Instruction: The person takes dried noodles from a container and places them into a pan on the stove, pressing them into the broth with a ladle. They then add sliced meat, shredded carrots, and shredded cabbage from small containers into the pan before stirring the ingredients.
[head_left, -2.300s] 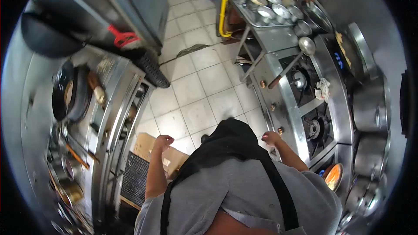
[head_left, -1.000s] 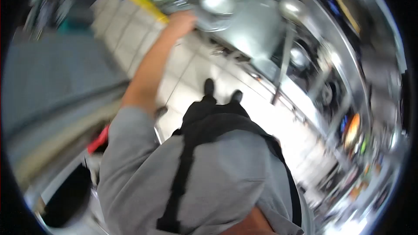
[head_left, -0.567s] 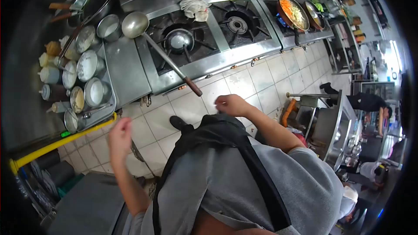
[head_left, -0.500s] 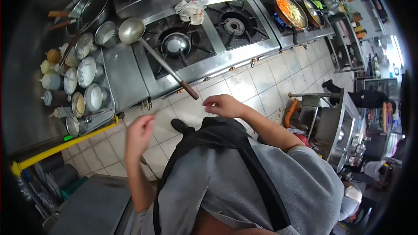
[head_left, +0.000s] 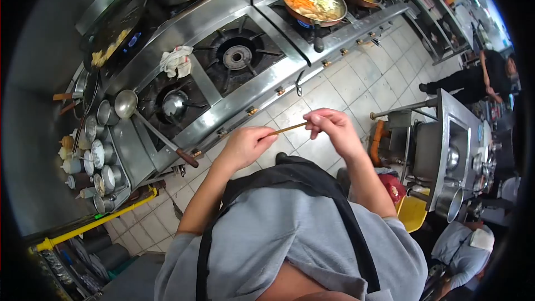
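Note:
A thin brown stick (head_left: 291, 128) spans the gap between my two hands, above the floor in front of my apron. My left hand (head_left: 245, 146) is closed on one end of it, thumb on top. At the other end my right hand (head_left: 332, 129) is closed too, its fingers curled and pinching the tip. To the left, a ladle (head_left: 127, 103) lies across the stove edge, its wooden handle pointing towards me. A pan of shredded carrot and pale shredded vegetable (head_left: 315, 3) stands on a lit burner.
A crumpled white cloth (head_left: 177, 61) lies on the stove between burners. Metal pots (head_left: 103, 153) and squeeze bottles crowd the left counter. At upper left, a wok (head_left: 120, 30) holds yellow food over a flame. A steel sink table (head_left: 429, 139) stands right; other people are beyond it.
My hands, apart and without a visible stick before, have come together around the thin brown stick. My view has turned and shifted right along the stove.

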Available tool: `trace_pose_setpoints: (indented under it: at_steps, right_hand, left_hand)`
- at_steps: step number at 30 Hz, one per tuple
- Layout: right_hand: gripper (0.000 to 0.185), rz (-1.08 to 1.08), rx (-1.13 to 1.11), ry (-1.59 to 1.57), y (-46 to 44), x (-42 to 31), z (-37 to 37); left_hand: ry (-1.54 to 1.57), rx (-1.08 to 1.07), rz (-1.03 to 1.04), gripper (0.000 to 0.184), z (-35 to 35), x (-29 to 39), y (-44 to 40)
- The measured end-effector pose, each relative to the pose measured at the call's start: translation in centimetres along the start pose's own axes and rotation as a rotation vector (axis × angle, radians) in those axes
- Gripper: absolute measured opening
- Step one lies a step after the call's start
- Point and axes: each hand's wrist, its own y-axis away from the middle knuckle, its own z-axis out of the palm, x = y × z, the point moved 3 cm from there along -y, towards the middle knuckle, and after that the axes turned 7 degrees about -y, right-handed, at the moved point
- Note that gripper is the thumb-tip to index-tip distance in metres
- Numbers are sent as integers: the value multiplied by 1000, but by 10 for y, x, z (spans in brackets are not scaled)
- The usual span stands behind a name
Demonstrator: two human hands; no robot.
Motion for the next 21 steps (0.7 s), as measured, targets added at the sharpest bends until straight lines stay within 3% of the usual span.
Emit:
trace_pose_setpoints:
  at_steps: [2,3,4,6,7,8,10,13,16,18,21]
  right_hand:
    - [25,34,8,46,10,-26,-30]
    - [25,-55,61,109,8,-39,-49]
    - [24,-140,113,171,7,-50,-65]
    - [25,-314,284,222,-14,-82,-96]
    - [26,-350,358,277,-32,-93,-114]
    - [27,-385,431,332,-55,-104,-129]
    - [28,-435,448,327,-104,-126,-137]
    - [30,-446,412,455,-204,-138,-148]
    - [32,-356,363,630,-314,-129,-160]
    - [33,-436,363,974,-383,-122,-164]
    - [33,-339,319,1075,-434,-119,-158]
  left_hand:
    - [6,30,230,35,18,21,-30]
    - [-143,233,319,49,19,31,-39]
    - [-145,233,319,49,21,33,-49]
    - [-125,473,207,60,16,29,-62]
    - [-141,564,205,55,12,26,-65]
    - [-142,559,197,55,9,17,-66]
    - [-39,156,-100,50,19,-17,-66]
    - [-117,-17,-129,48,37,-47,-66]
    - [-4,-74,-226,47,55,-67,-78]
    - [45,-80,-248,46,52,-65,-94]
    - [13,-36,-211,44,38,-62,-125]
